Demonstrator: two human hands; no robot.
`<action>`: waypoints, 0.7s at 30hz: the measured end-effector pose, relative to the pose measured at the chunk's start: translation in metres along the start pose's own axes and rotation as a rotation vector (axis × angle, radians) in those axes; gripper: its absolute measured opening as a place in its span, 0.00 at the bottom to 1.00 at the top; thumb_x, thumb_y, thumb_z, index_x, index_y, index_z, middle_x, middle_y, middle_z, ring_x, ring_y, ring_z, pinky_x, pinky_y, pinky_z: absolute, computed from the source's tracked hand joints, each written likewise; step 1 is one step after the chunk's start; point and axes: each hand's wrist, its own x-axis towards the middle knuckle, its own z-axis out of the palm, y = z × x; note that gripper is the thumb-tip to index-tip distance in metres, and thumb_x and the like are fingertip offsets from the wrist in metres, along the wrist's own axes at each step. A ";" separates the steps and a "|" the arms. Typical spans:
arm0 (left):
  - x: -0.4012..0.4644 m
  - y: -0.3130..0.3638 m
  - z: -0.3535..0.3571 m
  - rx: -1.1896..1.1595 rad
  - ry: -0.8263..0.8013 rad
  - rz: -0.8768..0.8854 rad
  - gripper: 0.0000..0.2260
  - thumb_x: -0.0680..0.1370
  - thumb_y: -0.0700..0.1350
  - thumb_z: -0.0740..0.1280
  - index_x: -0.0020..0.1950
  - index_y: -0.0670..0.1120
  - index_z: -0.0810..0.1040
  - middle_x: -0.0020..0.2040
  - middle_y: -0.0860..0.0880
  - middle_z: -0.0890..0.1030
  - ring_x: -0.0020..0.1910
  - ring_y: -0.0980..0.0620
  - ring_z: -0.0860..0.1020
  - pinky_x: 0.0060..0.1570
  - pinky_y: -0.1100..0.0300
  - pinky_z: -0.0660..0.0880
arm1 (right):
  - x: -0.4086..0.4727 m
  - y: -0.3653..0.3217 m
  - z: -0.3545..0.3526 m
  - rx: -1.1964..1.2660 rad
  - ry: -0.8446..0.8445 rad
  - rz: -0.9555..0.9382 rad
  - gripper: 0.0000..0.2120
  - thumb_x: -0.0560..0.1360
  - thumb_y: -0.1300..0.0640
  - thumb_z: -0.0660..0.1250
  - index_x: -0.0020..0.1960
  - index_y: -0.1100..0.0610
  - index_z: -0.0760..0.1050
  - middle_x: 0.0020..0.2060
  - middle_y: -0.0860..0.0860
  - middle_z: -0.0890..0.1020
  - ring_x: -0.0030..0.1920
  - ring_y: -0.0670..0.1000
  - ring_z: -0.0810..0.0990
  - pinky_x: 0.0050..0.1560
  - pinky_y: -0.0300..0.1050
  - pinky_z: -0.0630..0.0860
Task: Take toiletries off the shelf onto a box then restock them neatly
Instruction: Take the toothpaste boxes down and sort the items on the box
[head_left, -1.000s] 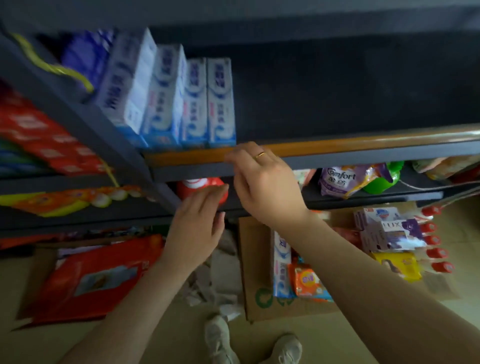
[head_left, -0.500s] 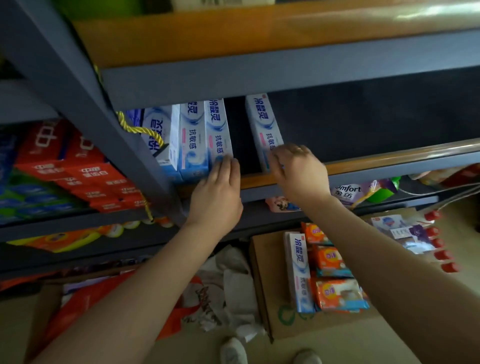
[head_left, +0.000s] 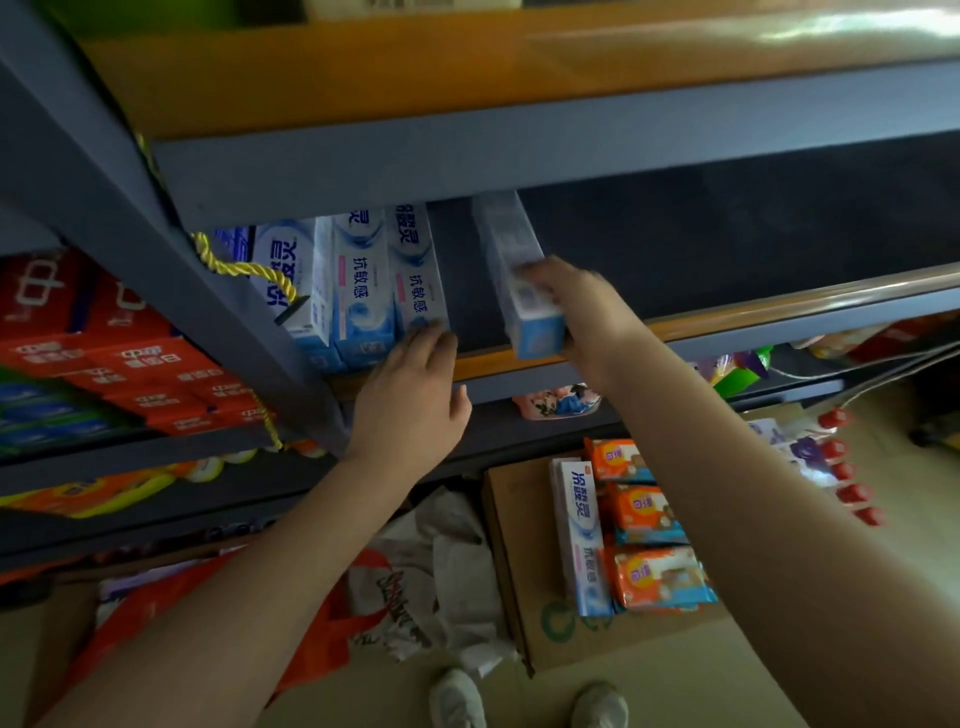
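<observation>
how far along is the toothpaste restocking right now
Done: a row of toothpaste boxes stands on the shelf. In hand: the right hand grips another box; the left hand touches the row. Left: one toothpaste box and orange packs on the cardboard box.

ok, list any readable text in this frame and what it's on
"抗敏感": shelf toothpaste boxes.
"冷酸灵" and "抗敏感": toothpaste box on the cardboard box.
Box in the right hand: blurred.
Red boxes: white print, unreadable.
Orange packs: logo too small.
</observation>
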 end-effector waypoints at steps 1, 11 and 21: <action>-0.001 0.005 -0.003 -0.143 0.070 -0.050 0.19 0.75 0.44 0.66 0.65 0.40 0.73 0.64 0.44 0.74 0.63 0.45 0.73 0.55 0.57 0.72 | -0.011 0.009 -0.008 0.079 -0.075 0.024 0.14 0.71 0.50 0.67 0.52 0.57 0.74 0.47 0.55 0.79 0.49 0.55 0.78 0.59 0.53 0.74; -0.005 0.062 -0.008 -1.219 -0.177 -0.372 0.24 0.68 0.60 0.66 0.61 0.51 0.73 0.52 0.57 0.79 0.49 0.63 0.79 0.41 0.72 0.74 | -0.053 0.102 -0.060 0.115 -0.477 -0.002 0.28 0.65 0.70 0.68 0.64 0.59 0.67 0.49 0.55 0.81 0.47 0.52 0.80 0.45 0.44 0.79; -0.049 0.084 0.038 -1.568 -0.202 -0.530 0.16 0.71 0.37 0.70 0.56 0.49 0.74 0.52 0.51 0.82 0.52 0.56 0.80 0.49 0.62 0.77 | -0.059 0.165 -0.083 -0.697 0.081 -0.372 0.30 0.67 0.60 0.73 0.64 0.55 0.62 0.56 0.50 0.73 0.57 0.54 0.72 0.53 0.54 0.73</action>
